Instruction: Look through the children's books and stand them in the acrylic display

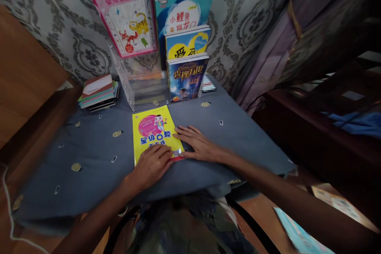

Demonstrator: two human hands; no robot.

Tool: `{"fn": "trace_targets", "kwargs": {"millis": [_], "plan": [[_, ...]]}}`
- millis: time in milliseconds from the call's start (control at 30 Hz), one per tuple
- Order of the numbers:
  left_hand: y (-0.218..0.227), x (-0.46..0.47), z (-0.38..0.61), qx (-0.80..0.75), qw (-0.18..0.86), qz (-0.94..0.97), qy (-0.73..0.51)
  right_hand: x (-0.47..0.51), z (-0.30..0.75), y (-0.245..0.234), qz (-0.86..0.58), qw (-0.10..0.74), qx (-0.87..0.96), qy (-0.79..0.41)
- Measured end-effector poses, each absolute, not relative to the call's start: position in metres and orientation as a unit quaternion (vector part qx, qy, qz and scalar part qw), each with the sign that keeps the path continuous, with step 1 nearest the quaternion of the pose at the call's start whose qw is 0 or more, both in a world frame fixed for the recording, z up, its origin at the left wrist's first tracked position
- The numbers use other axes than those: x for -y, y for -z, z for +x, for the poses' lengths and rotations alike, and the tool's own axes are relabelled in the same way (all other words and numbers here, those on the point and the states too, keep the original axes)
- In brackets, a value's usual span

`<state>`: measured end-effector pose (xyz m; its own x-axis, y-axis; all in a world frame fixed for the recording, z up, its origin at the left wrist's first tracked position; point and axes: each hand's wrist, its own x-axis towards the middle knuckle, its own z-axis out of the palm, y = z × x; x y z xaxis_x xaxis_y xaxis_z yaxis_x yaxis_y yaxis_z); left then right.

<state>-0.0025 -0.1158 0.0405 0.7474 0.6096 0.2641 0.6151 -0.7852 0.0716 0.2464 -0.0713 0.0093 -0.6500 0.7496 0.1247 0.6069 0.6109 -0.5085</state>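
A yellow book (153,125) with a pink circle and a cartoon figure on its cover lies flat on the cloth, its title upside down to me. My left hand (153,163) rests palm down over the book's near left part, fingers laid across the cover and covering some of it. At the right edge of the book is my right hand (199,145), its fingers stretched out and the fingertips touching the cover. Neither hand lifts the book.
A blue-grey patterned cloth (89,135) covers the table. Behind the book, a clear acrylic rack (145,91) holds several upright books, a dark blue one (187,77) in front. A small book stack (99,91) sits at left. More books (294,230) lie on the floor at right.
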Motion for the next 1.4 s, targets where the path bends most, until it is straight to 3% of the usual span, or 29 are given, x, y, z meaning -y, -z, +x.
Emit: {"fn": "trace_targets", "kwargs": {"millis": [433, 767, 1067, 1200, 1300, 1400], "plan": [[-0.004, 0.028, -0.073, 0.580, 0.015, -0.800, 0.154, 0.046, 0.227, -0.021, -0.414, 0.122, 0.878, -0.209], [-0.005, 0.025, -0.071, 0.586, -0.002, -0.797, 0.144, -0.033, 0.197, -0.003, -0.481, 0.166, 0.850, -0.138], [-0.010, 0.011, -0.070, 0.614, -0.025, -0.766, 0.190, -0.035, 0.195, -0.004, -0.479, 0.177, 0.851, -0.119], [-0.018, -0.007, -0.071, 0.628, -0.148, -0.696, 0.315, -0.034, 0.193, -0.007, -0.483, 0.172, 0.849, -0.127], [-0.025, -0.017, -0.076, 0.644, -0.350, -0.542, 0.412, -0.034, 0.194, -0.006, -0.493, 0.178, 0.840, -0.136], [-0.033, -0.015, -0.081, 0.601, -0.545, -0.424, 0.403, -0.035, 0.196, -0.004, -0.497, 0.226, 0.823, -0.157]]}}
